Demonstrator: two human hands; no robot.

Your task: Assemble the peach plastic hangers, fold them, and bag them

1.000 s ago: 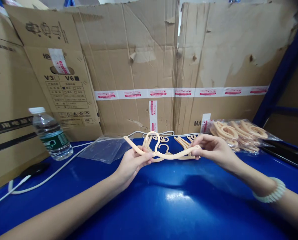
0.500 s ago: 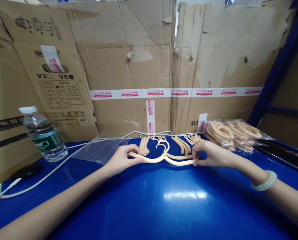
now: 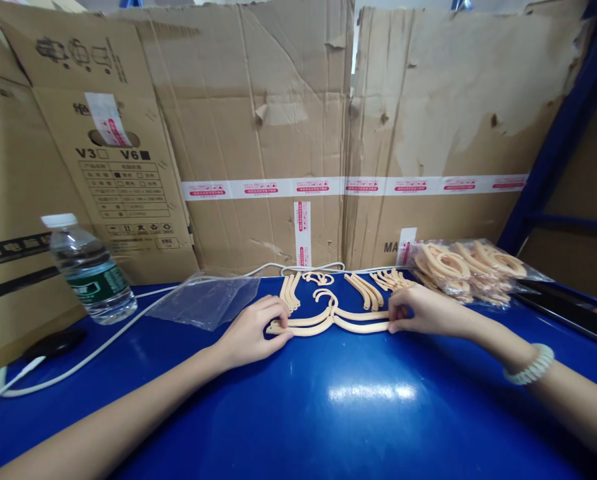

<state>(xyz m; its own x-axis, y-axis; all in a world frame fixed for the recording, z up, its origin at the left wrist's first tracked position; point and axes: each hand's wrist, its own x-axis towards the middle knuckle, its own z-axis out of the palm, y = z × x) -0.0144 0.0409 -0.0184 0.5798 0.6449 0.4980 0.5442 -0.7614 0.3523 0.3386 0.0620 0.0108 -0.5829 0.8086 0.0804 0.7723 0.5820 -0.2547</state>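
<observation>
In front of me a cream-coloured folding clothes hanger [image 3: 311, 329] lies low over the blue table, its hook pointing away from me and its curved arms spread to both sides. My left hand [image 3: 255, 331] pinches the tips of the left arms between thumb and fingers. At the other end, my right hand [image 3: 419, 309] has its thumb and fingers closed on the right arm tips. Just behind the hanger are loose curved arm pieces [image 3: 290, 292] on the left and more arm pieces [image 3: 364, 292] on the right. Small loose hooks [image 3: 318, 278] lie between them.
Bagged hanger parts [image 3: 458, 267] are piled at the right, beside a dark flat device [image 3: 568, 310]. At the left stand a water bottle [image 3: 91, 270] and a black object [image 3: 55, 342] with a white cable [image 3: 98, 353]. A clear plastic bag [image 3: 205, 300] lies behind my left hand. Cardboard [image 3: 263, 133] walls the back.
My left hand has come slightly down and right, bringing the hanger's left arms side by side. The hook now lies lower. My right hand has barely moved.
</observation>
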